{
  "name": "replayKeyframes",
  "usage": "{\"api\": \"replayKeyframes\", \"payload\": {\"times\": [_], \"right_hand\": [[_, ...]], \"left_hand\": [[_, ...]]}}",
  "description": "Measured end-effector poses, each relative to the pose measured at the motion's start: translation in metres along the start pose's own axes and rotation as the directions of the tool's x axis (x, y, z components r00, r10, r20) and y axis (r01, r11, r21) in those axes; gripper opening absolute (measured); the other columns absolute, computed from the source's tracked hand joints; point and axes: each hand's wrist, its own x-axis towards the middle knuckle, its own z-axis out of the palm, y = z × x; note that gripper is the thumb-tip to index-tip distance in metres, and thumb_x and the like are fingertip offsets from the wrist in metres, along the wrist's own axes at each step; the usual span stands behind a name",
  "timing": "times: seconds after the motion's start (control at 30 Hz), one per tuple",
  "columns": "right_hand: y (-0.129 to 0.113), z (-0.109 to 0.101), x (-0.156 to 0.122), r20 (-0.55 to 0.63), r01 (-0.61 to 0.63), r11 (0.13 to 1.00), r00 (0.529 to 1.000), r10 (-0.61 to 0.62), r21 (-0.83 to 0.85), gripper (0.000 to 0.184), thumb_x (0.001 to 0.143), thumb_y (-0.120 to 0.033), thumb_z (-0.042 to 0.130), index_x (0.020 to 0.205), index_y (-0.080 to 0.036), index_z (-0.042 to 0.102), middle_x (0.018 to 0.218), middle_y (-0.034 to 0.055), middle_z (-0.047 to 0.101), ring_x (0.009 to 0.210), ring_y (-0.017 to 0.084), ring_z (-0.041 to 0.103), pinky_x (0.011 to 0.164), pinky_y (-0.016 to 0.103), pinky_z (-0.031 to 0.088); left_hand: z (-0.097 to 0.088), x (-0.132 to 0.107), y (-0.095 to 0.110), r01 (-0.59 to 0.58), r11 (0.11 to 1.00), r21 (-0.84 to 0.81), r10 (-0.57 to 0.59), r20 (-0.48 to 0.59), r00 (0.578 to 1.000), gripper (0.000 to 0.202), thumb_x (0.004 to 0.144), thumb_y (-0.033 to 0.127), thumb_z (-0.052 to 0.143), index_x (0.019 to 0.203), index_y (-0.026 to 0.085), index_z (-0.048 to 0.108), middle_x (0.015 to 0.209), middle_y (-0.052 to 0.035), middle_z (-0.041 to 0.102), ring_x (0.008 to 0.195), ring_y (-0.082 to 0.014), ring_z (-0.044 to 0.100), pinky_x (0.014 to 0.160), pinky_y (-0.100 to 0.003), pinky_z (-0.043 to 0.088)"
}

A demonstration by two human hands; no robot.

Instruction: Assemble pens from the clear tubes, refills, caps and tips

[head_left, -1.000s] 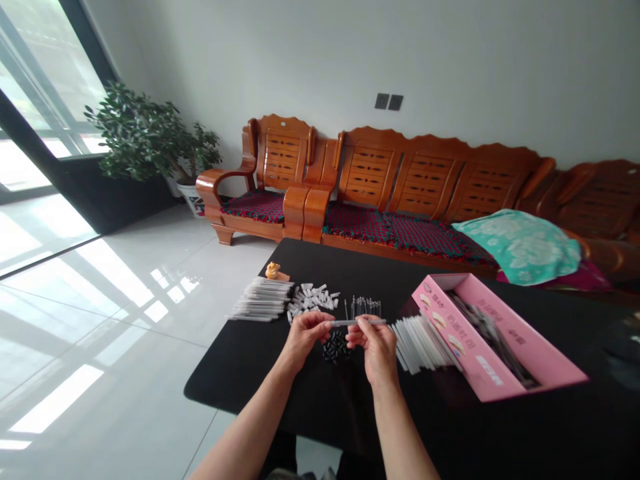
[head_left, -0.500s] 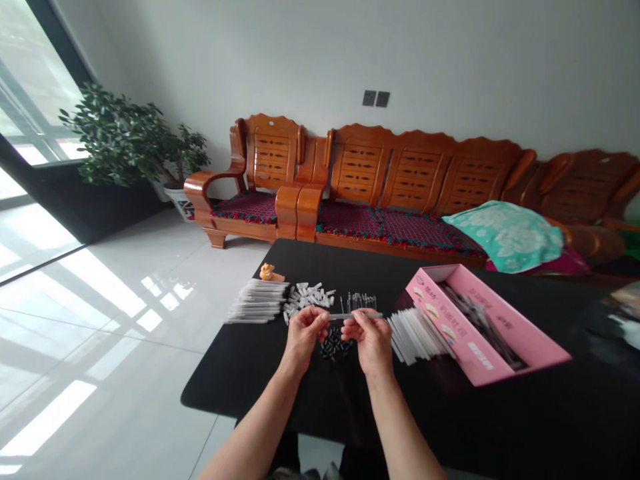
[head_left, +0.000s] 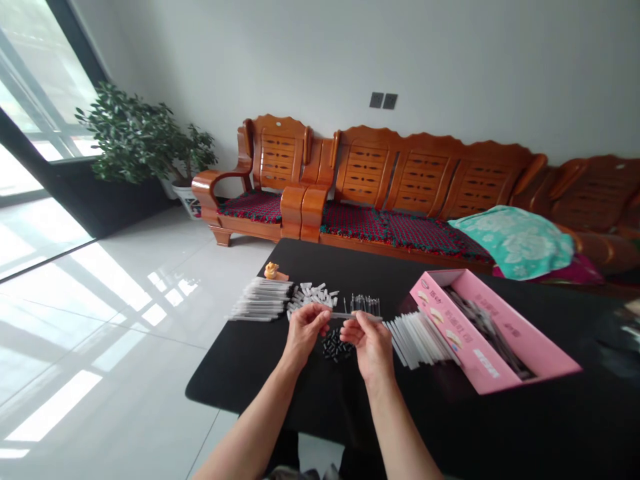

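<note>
a thin grey tube point(head_left: 343, 315) is held over the table point(head_left: 240, 377), its long axis running left to right between the two hands. the left hand point(head_left: 306, 331) pinches its left end, thumb against fingers; the right hand point(head_left: 371, 339) grips it farther right, so both are equally near. small black pieces point(head_left: 337, 346) lie on the near side, thin rods point(head_left: 366, 305) on the far side. compared with half a second ago, the two-handed hold looks the same; only the view has shifted slightly.

The slim tube point(head_left: 342, 315) is grey, the table point(head_left: 240, 373) and small cylinders point(head_left: 336, 348) black, the box point(head_left: 467, 347) pink with white and darker markings. Crimson-and-teal checks pattern the seat pads point(head_left: 353, 222) on the orange-brown bench point(head_left: 367, 159); the cloth point(head_left: 520, 241) is turquoise with pale flowers.
</note>
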Motion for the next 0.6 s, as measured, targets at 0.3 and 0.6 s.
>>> {"api": "replayKeyframes", "payload": {"times": [0.3, 0.6], "right_hand": [[-0.002, -0.033, 0.003, -0.071, -0.046, 0.991, 0.997, 0.037, -0.13, 0.044, 0.062, -0.036, 0.084, 0.093, -0.012, 0.065, 0.058, 0.003, 0.07, 0.043, 0.016, 0.064, 0.038, 0.023, 0.054], [0.003, -0.034, 0.001, -0.055, -0.053, 0.986, 0.997, 0.044, -0.159, 0.042, 0.062, -0.037, 0.083, 0.092, -0.012, 0.066, 0.058, 0.0027, 0.069, 0.042, 0.016, 0.063, 0.037, 0.023, 0.052]], "left_hand": [[-0.131, 0.032, -0.003, -0.023, 0.951, 0.309, 0.176, -0.476, 0.862, 0.037, 0.069, 0.044, 0.069, 0.087, 0.012, 0.071, 0.059, 0.0, 0.061, 0.05, -0.0111, 0.053, 0.049, -0.022, 0.042], [-0.195, 0.054, -0.016, 0.142, 0.889, 0.435, 0.168, -0.599, 0.783, 0.035, 0.067, 0.043, 0.064, 0.084, 0.013, 0.067, 0.059, -0.0014, 0.066, 0.051, -0.0144, 0.061, 0.053, -0.024, 0.049]]}}
